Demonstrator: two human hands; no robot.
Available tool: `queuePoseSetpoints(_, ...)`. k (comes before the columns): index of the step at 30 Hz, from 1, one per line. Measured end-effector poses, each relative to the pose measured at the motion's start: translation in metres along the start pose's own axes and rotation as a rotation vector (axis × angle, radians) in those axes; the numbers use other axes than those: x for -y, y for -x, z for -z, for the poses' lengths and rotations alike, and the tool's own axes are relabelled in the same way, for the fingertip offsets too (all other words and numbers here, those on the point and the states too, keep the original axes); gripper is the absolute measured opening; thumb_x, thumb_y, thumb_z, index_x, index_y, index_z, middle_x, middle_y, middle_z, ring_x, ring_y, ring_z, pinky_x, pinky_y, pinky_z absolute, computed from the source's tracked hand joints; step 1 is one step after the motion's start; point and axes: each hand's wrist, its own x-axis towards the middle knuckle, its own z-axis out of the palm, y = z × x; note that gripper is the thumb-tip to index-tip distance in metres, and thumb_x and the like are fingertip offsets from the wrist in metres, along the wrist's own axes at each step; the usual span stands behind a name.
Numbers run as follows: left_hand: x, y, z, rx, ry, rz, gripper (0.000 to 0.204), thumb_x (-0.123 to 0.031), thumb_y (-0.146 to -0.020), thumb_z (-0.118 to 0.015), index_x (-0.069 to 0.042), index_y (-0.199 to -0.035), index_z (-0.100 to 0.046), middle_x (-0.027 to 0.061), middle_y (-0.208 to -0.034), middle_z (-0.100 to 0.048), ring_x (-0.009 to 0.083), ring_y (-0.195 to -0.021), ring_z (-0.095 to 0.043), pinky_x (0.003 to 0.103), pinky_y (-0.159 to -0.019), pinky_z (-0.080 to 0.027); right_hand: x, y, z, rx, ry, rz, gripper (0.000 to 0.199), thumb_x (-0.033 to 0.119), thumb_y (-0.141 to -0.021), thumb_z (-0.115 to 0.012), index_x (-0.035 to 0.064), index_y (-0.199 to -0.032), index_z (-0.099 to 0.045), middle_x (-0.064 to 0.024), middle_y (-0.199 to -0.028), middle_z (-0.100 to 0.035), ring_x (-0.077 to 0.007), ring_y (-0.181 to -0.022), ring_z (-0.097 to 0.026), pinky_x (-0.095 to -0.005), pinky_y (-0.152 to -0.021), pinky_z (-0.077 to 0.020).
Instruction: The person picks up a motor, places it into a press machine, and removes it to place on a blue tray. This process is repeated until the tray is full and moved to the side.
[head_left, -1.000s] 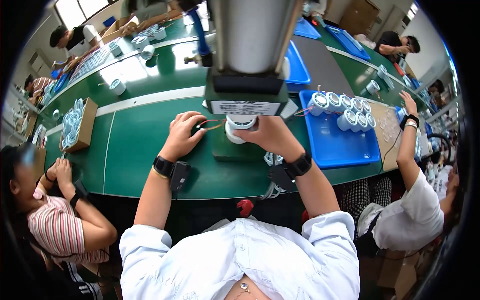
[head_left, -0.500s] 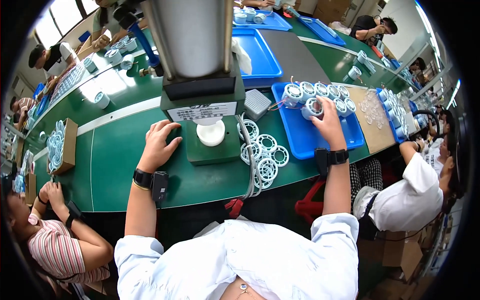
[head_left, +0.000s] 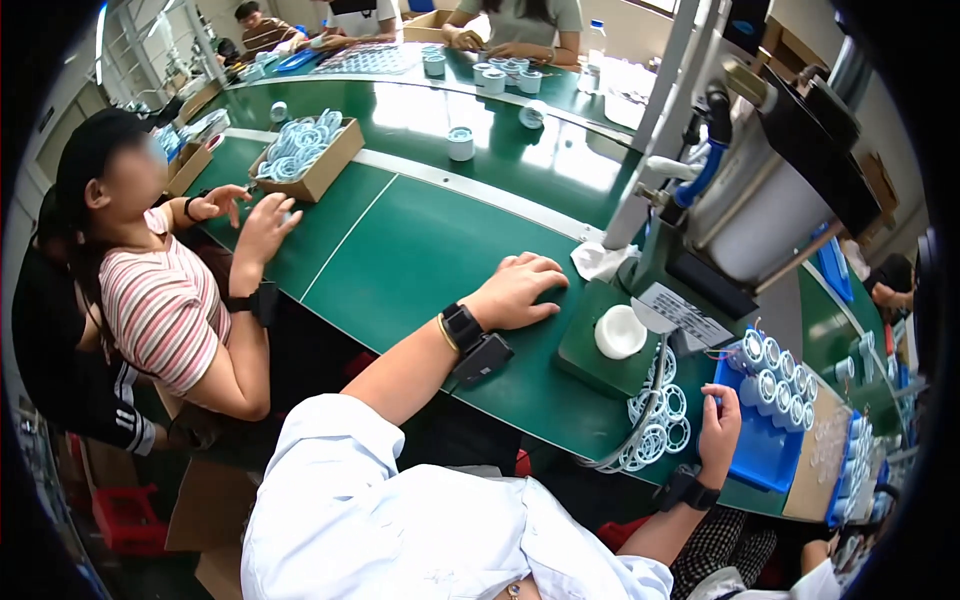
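My left hand (head_left: pixel 517 290) lies palm down on the green table with its fingers spread, left of the press. Beside it, a white round holder (head_left: pixel 620 332) sits on the press's green base (head_left: pixel 578 352) and holds no part. My right hand (head_left: pixel 718 430) is at the near left edge of the blue tray (head_left: pixel 765 455), fingers loosely bent and thumb apart, with no part visible in it. Rows of pale blue cylindrical housings (head_left: pixel 768 388) with round slotted tops stand in the tray. Pale blue slotted rings (head_left: pixel 652 440) lie piled between the base and my right hand.
The press (head_left: pixel 760 200) rises over its base; grey cables (head_left: pixel 648 400) run down beside the rings. At left a co-worker in a striped top (head_left: pixel 165 310) sits near a cardboard box (head_left: pixel 325 165) of pale blue rings. Loose housings (head_left: pixel 460 143) stand on the far table.
The view has swung left. My right hand has let go of the housing, which stands among the others, and drawn back to the tray's edge. My left hand still rests by the base.
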Motion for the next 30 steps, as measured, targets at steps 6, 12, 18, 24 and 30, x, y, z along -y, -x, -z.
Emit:
queuePoseSetpoints(6,0.002,0.006,0.008,-0.019,0.016,0.026,0.038,-0.022,-0.085,-0.068,-0.015,-0.122,-0.061,0.0059,-0.124,-0.059,0.0283,-0.122,-0.049,0.044,-0.105,-0.034,0.009,-0.003,-0.008,0.001,-0.05,0.034,0.008,0.001,-0.091,-0.053,0.0011,-0.094,-0.061,-0.0052,-0.1,-0.06,-0.0108,-0.075,-0.048,-0.0236,-0.066,-0.0388)
queuePoseSetpoints(12,0.027,0.015,0.048,-0.41,-0.302,-0.047,0.047,-0.029,-0.085,-0.069,-0.018,-0.129,-0.057,0.0062,-0.127,-0.059,0.0278,-0.127,-0.046,0.055,-0.106,-0.027,0.015,-0.001,-0.008,-0.009,-0.036,0.022,0.009,0.001,-0.091,-0.053,0.001,-0.094,-0.061,-0.0062,-0.101,-0.061,-0.0117,-0.08,-0.05,-0.0233,-0.068,-0.0392)
queuePoseSetpoints(18,0.078,0.052,0.143,-0.065,-0.233,0.362,0.075,-0.035,-0.078,-0.075,-0.018,-0.143,-0.042,0.0105,-0.138,-0.051,0.0279,-0.134,-0.042,0.059,-0.11,-0.02,0.021,0.003,-0.007,0.014,0.008,0.038,0.009,0.002,-0.092,-0.053,0.0018,-0.096,-0.061,-0.0052,-0.102,-0.061,-0.0116,-0.08,-0.05,-0.023,-0.07,-0.0394)
queuePoseSetpoints(24,0.091,0.072,0.122,0.048,0.247,0.303,0.074,-0.018,-0.076,-0.079,-0.008,-0.14,-0.043,0.0088,-0.127,-0.058,0.0187,-0.115,-0.056,0.038,-0.104,-0.039,0.022,0.005,-0.005,-0.045,0.002,0.022,0.009,0.001,-0.09,-0.053,0.0002,-0.094,-0.061,-0.0082,-0.099,-0.061,-0.0178,-0.085,-0.057,-0.0271,-0.073,-0.0433)
queuePoseSetpoints(30,0.026,0.034,0.067,-0.142,0.49,0.337,0.056,-0.012,-0.074,-0.08,0.0,-0.123,-0.057,0.004,-0.109,-0.066,0.0135,-0.102,-0.061,0.029,-0.092,-0.048,0.026,-0.003,-0.007,-0.033,0.028,0.137,0.01,0.0,-0.088,-0.054,-0.001,-0.094,-0.061,-0.0105,-0.098,-0.062,-0.0205,-0.088,-0.06,-0.0292,-0.077,-0.046)
